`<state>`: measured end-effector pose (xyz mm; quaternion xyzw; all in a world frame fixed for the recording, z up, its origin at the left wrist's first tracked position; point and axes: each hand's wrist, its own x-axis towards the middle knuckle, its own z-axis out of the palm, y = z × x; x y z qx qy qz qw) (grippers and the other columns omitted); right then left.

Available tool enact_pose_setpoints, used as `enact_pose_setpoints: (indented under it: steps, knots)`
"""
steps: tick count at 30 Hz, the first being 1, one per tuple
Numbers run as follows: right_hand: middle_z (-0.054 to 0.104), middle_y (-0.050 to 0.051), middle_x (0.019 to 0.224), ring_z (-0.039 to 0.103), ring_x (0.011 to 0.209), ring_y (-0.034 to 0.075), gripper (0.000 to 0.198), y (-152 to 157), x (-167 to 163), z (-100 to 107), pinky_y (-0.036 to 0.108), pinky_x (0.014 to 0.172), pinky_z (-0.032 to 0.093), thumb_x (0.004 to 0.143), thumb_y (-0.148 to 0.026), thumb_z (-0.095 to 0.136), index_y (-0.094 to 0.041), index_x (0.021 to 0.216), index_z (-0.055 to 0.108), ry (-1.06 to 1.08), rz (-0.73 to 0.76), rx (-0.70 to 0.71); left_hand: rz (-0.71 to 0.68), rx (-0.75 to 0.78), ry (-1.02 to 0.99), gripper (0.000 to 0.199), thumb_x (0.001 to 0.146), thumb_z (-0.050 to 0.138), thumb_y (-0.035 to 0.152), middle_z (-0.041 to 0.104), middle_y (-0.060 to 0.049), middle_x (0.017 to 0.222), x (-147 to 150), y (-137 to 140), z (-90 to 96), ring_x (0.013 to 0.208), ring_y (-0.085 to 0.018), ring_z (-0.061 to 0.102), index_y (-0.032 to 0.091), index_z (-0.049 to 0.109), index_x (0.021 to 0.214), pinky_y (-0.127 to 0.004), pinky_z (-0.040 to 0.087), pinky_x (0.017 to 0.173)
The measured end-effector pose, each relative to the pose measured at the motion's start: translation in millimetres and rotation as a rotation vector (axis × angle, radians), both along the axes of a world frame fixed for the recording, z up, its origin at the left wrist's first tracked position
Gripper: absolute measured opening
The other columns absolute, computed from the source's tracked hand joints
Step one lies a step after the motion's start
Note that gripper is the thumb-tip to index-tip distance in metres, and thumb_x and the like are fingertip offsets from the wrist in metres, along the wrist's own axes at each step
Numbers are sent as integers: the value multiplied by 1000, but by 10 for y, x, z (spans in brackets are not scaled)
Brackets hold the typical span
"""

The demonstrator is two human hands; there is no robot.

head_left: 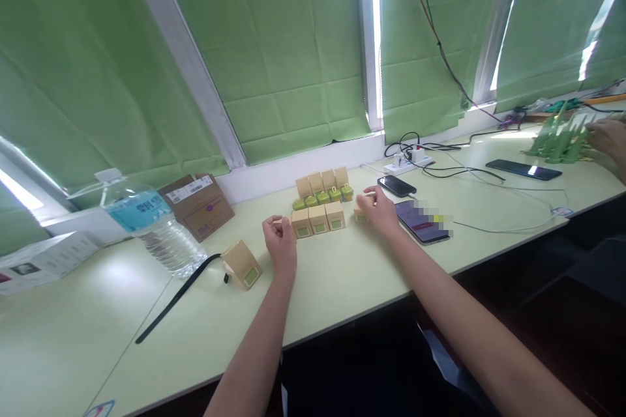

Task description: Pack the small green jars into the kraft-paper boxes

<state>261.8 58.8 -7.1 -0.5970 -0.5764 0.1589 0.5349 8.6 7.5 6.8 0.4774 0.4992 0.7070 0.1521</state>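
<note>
Several small tan cardboard boxes [319,220], each with a green label window, stand side by side in a front row. Behind them lie several small green items with yellow loops [323,197], backed by more tan boxes [321,181]. My left hand [281,244] is closed at the row's left end; whatever its curled fingers hold is hidden. My right hand [380,210] grips another small tan box [360,215], apart from the row's right end. A larger tan box [241,264] with a green window sits tilted left of my left hand.
A black strap [178,296], a water bottle [156,221] and a brown carton [199,207] are at left. Rightward are a lit phone [418,221], dark phones [396,186], a power strip [409,164] and cables. Another person's hand [609,140] touches green spiky pieces [560,137].
</note>
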Motion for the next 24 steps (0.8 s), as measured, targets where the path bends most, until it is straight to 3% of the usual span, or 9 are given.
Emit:
enact_pose_setpoints:
  steps: [3, 5, 8, 13, 17, 24]
  knots:
    - [64, 13, 108, 59, 98, 28, 50, 82, -10, -75, 39, 84, 44, 88, -55, 42, -21, 123, 53, 42, 18, -63, 250, 16, 148, 21, 85, 59, 29, 56, -1, 88, -49, 9, 6, 79, -14, 53, 20, 56, 104, -28, 46, 76]
    - [58, 17, 121, 55, 111, 31, 49, 103, -29, -100, 43, 94, 42, 88, -49, 41, -20, 126, 51, 45, -11, -101, 370, -21, 231, 28, 83, 58, 24, 57, -6, 108, -85, 28, -8, 96, -18, 54, 21, 58, 111, -34, 44, 93]
    - [55, 17, 125, 51, 119, 32, 46, 110, -41, -113, 46, 100, 39, 86, -40, 42, -22, 128, 50, 56, -22, -144, 376, -154, 242, 43, 82, 57, 20, 52, -10, 128, -135, 87, -67, 115, -22, 51, 22, 55, 124, -40, 37, 107]
    - [59, 15, 121, 54, 116, 30, 48, 131, -34, -134, 44, 99, 42, 86, -33, 40, -20, 132, 46, 119, 22, -131, 234, -358, 62, 48, 87, 57, 34, 52, -12, 128, -227, 242, -219, 115, -22, 55, 20, 51, 132, -38, 44, 101]
    - [60, 15, 116, 54, 114, 30, 41, 156, -58, -174, 44, 99, 42, 88, -36, 39, -18, 123, 51, 99, 18, -96, 206, -367, 12, 46, 88, 55, 36, 58, -9, 118, -275, 309, -277, 107, -20, 59, 21, 49, 131, -35, 49, 94]
    - [58, 11, 119, 61, 104, 24, 42, 197, -168, -270, 41, 93, 48, 88, -43, 44, -23, 126, 49, 78, 229, -99, 126, -346, 134, 41, 87, 59, 36, 56, -9, 119, -318, 327, -344, 99, -17, 61, 20, 49, 124, -33, 51, 89]
